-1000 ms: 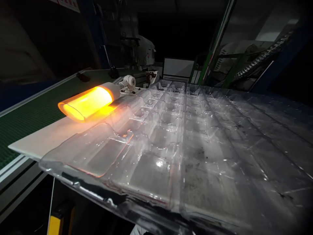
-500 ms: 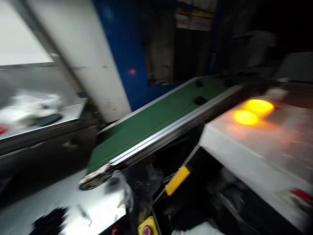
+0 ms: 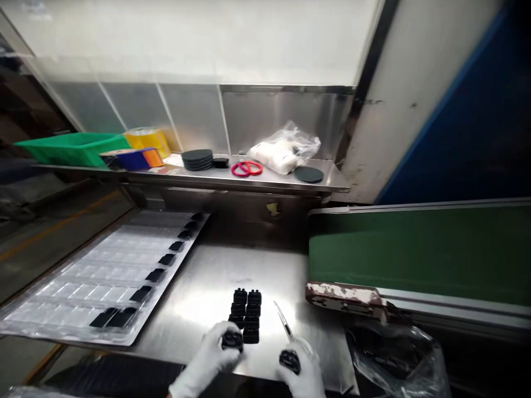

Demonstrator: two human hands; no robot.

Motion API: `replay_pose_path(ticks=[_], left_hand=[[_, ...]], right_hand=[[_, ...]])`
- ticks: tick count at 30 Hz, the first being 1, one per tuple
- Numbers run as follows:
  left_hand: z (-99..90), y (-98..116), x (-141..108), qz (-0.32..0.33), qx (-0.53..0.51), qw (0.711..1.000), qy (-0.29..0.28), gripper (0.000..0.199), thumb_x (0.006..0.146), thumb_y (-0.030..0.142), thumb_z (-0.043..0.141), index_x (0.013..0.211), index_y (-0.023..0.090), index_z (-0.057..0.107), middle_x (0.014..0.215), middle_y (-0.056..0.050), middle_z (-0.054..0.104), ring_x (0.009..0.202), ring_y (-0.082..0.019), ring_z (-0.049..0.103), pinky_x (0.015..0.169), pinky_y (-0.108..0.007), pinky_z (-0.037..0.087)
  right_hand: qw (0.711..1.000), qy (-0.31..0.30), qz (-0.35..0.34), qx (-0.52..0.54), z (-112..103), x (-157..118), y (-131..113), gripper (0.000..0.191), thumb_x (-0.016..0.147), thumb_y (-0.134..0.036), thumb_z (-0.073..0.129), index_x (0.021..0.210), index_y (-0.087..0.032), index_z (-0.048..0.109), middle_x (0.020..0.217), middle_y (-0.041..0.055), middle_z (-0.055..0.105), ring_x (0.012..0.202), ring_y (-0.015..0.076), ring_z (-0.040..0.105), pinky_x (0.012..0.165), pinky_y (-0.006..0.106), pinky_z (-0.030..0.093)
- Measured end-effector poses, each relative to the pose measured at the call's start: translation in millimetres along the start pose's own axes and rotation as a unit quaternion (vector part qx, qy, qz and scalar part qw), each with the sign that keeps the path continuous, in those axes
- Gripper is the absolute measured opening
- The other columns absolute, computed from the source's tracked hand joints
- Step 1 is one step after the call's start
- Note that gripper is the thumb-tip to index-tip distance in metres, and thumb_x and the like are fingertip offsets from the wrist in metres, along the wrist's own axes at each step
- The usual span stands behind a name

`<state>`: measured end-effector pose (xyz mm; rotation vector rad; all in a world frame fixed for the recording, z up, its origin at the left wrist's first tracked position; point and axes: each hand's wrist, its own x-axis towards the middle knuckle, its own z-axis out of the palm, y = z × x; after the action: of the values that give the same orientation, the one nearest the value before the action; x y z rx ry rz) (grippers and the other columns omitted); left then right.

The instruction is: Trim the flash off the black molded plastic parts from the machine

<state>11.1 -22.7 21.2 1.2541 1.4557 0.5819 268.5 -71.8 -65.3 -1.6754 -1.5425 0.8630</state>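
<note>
My left hand (image 3: 209,356), in a white glove, is closed on a small black moulded part (image 3: 232,340) just in front of two rows of similar black parts (image 3: 245,309) on the steel table (image 3: 199,287). A second black moulded part (image 3: 289,361) is gripped in my gloved right hand (image 3: 305,367). Beyond that hand lies a slim metal tool with a pointed tip (image 3: 284,321), its near end beside my fingers. On the left, a clear plastic tray (image 3: 95,273) carries several black pieces (image 3: 155,275) along its right edge.
A green conveyor belt (image 3: 415,249) runs off to the right, with a plastic bag (image 3: 406,359) below it. The back shelf (image 3: 274,181) bears a green bin (image 3: 74,146), stacked black discs (image 3: 197,160), red rings (image 3: 246,168) and a white bundle in plastic (image 3: 282,153).
The view has swung left from the conveyor and the glowing lamps to the steel table. Both gloved hands now show, each holding a black part; neither hand was clearly visible before.
</note>
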Motion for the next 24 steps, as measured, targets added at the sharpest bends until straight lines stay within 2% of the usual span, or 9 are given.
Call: replay_pose_path(ticks=[2,4,7,10,13,15,18,21,24], left_hand=[[-39.7,-29,19,-0.022,0.017,0.999,0.031,0.031,0.063,0.017,0.059,0.094,0.016,0.063,0.101,-0.008,0.064,0.092,-0.026,0.062,0.083,-0.039,0.05],[-63.3,-52,34,-0.033,0.042,0.997,0.05,0.029,0.062,0.016,0.059,0.09,0.015,0.064,0.104,-0.01,0.064,0.092,-0.026,0.063,0.082,-0.039,0.051],[-78.8,-73,54,-0.025,0.091,0.993,0.069,0.028,0.061,0.012,0.063,0.089,0.014,0.067,0.103,-0.008,0.065,0.1,-0.025,0.06,0.094,-0.041,0.047],[-86.3,-82,67,-0.006,0.139,0.987,0.078,0.035,0.062,0.012,0.068,0.097,0.015,0.071,0.103,-0.008,0.067,0.102,-0.026,0.059,0.098,-0.044,0.044],[-91.0,-87,69,0.036,0.177,0.979,0.09,0.06,0.063,0.016,0.071,0.123,0.022,0.069,0.117,-0.008,0.066,0.113,-0.029,0.057,0.105,-0.044,0.041],[-88.2,-91,63,0.07,0.205,0.97,0.113,0.07,0.068,0.023,0.072,0.137,0.027,0.061,0.123,-0.009,0.064,0.118,-0.031,0.054,0.108,-0.047,0.038],[-68.9,-105,50,0.117,0.242,0.952,0.149,0.054,0.083,0.038,0.063,0.135,0.022,0.064,0.109,-0.013,0.064,0.103,-0.033,0.056,0.099,-0.052,0.042],[-38.4,-123,41,0.16,0.253,0.945,0.135,0.045,0.086,0.04,0.061,0.126,0.024,0.071,0.098,-0.013,0.067,0.091,-0.032,0.06,0.087,-0.051,0.049],[-13.3,-137,43,0.185,0.241,0.945,0.12,0.036,0.081,0.035,0.065,0.114,0.025,0.077,0.106,-0.015,0.07,0.097,-0.036,0.065,0.087,-0.053,0.051]], right_hand=[[0.999,-0.03,-0.016,-0.033,37,32,-1,0.028,0.061,-0.02,0.084,0.088,-0.021,0.076,0.12,0.01,0.07,0.123,0.0327,0.056,0.112,0.054,0.037],[0.997,-0.04,-0.021,-0.062,55,53,2,0.027,0.06,-0.019,0.084,0.086,-0.022,0.077,0.124,0.0123,0.069,0.124,0.035,0.055,0.114,0.053,0.035],[0.995,-0.029,-0.021,-0.095,58,75,13,0.024,0.068,-0.025,0.08,0.091,-0.019,0.077,0.125,0.0159,0.068,0.122,0.0351,0.057,0.111,0.051,0.038],[0.993,-0.01,-0.021,-0.113,50,96,22,0.023,0.075,-0.028,0.074,0.095,-0.018,0.076,0.127,0.0159,0.067,0.122,0.0347,0.057,0.11,0.052,0.039],[0.993,0.0,-0.028,-0.118,43,110,21,0.031,0.073,-0.025,0.075,0.102,-0.017,0.075,0.125,0.015,0.068,0.121,0.0354,0.058,0.109,0.053,0.042],[0.992,0.024,-0.036,-0.122,42,106,12,0.046,0.076,-0.026,0.072,0.12,-0.015,0.069,0.13,0.0165,0.064,0.127,0.0363,0.054,0.112,0.056,0.039],[0.989,0.055,-0.057,-0.125,56,76,-7,0.05,0.087,-0.027,0.062,0.137,-0.018,0.059,0.134,0.015,0.061,0.129,0.0339,0.051,0.112,0.057,0.038],[0.99,0.031,-0.079,-0.114,89,37,-24,0.052,0.085,-0.02,0.062,0.136,-0.032,0.061,0.122,0.0089,0.065,0.114,0.0307,0.059,0.099,0.052,0.048],[0.993,0.034,-0.054,-0.1,121,15,-30,0.05,0.077,-0.015,0.066,0.126,-0.027,0.066,0.121,0.0133,0.064,0.11,0.0349,0.06,0.096,0.058,0.048]])
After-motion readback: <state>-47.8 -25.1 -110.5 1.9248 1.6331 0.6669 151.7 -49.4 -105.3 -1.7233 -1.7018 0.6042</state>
